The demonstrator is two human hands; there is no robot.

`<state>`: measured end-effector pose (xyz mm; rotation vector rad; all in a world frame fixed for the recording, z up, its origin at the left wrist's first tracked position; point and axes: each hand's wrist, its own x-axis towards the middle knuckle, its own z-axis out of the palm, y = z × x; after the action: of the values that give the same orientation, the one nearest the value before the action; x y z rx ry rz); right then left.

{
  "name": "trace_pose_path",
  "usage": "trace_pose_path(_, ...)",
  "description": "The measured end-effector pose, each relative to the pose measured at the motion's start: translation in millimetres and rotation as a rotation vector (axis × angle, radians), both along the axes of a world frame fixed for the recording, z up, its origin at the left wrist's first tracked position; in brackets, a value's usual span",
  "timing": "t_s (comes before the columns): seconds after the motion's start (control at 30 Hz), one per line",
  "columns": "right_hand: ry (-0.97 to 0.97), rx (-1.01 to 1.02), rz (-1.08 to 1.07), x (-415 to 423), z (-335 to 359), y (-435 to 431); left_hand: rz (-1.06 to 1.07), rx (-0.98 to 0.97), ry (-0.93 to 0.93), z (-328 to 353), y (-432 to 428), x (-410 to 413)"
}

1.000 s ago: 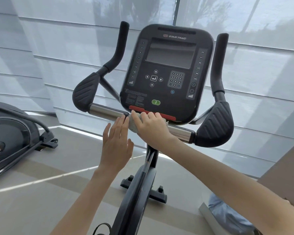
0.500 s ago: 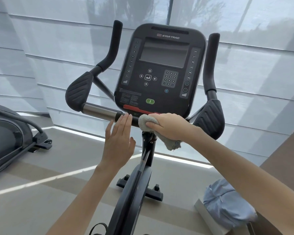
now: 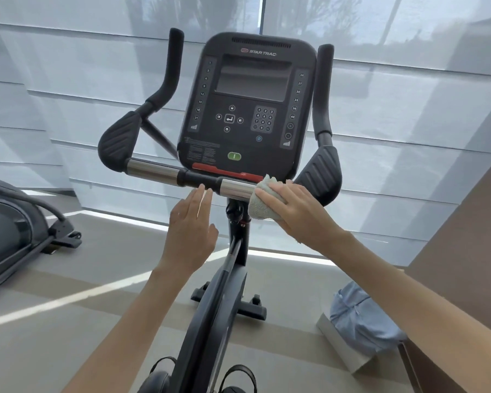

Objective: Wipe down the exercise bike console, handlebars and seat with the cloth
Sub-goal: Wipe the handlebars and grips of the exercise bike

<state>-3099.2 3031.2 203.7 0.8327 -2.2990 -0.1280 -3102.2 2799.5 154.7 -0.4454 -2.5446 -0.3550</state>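
The black exercise bike console [image 3: 247,109] stands straight ahead, with its dark screen above a keypad. Below it runs the handlebar [image 3: 150,170] with chrome sections and black padded grips at both ends. My right hand [image 3: 295,211] presses a bunched grey-green cloth [image 3: 260,199] around the right chrome section, beside the right padded grip [image 3: 321,171]. My left hand [image 3: 192,225] is held flat and open, its fingertips just under the bar's black middle. The seat is out of view.
The bike's dark frame and post [image 3: 224,279] run down between my arms to the pedals at the bottom edge. Another black machine [image 3: 14,234] stands at the left. A light blue bag [image 3: 360,316] lies on a low ledge at the right. Window blinds fill the background.
My right hand has slid the cloth to the right along the handlebar, from under the console's middle to the right chrome section. My left hand stays open near the bar's centre.
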Motion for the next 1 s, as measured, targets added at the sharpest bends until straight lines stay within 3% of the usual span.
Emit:
trace_pose_path(0.37,-0.269,-0.423,0.188,132,-39,23,0.029,-0.065,0.132,-2,27,155)
trace_pose_path(0.57,-0.324,-0.527,0.240,220,-69,31,0.084,-0.112,0.074,-27,45,264)
trace_pose_path(0.77,-0.501,-0.626,0.239,291,-99,9,0.210,-0.150,-0.009,-47,18,358)
trace_pose_path(1.0,-0.586,-0.646,0.281,339,-108,-32,0.327,-0.164,-0.081,-59,-30,416)
